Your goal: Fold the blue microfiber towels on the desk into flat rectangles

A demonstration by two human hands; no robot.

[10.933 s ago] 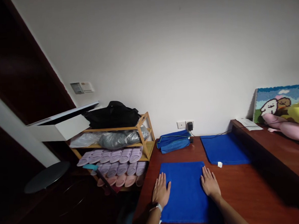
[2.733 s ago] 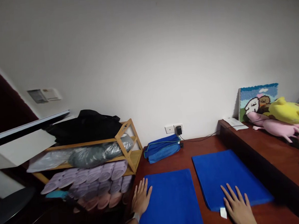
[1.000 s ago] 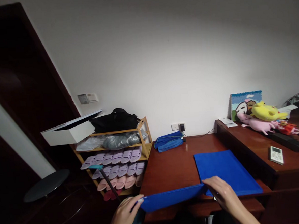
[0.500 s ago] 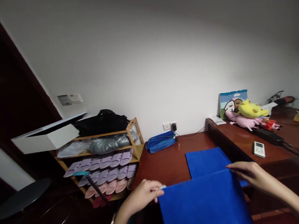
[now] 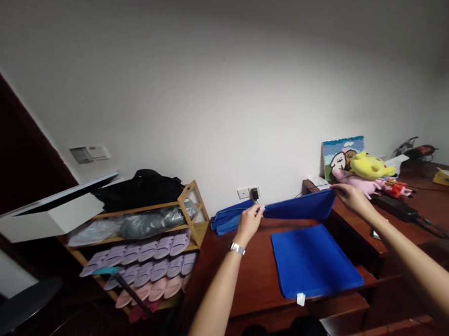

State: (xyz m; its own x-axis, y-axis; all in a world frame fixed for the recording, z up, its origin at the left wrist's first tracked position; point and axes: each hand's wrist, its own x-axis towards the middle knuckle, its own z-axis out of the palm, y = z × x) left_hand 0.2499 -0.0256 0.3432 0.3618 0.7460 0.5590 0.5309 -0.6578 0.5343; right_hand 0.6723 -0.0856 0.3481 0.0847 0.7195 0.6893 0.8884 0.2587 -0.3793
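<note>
A blue folded towel [image 5: 301, 207] hangs stretched in the air between my two hands, above the far part of the brown table [image 5: 253, 272]. My left hand [image 5: 249, 221] pinches its left end and my right hand [image 5: 348, 196] pinches its right end. Below it a second blue towel [image 5: 312, 261] lies flat on the table, a white tag at its near edge. A stack of blue towels [image 5: 229, 219] sits by the wall, just left of my left hand.
A wooden shoe rack [image 5: 153, 243] with several slippers stands left of the table, a black bag on top. A white box [image 5: 47, 217] juts out at the left. The raised side desk [image 5: 413, 212] holds plush toys [image 5: 365, 172], a picture and a power strip.
My hands lifted the near towel off the table's front edge and carried it up and away to the back of the table, over the other towel.
</note>
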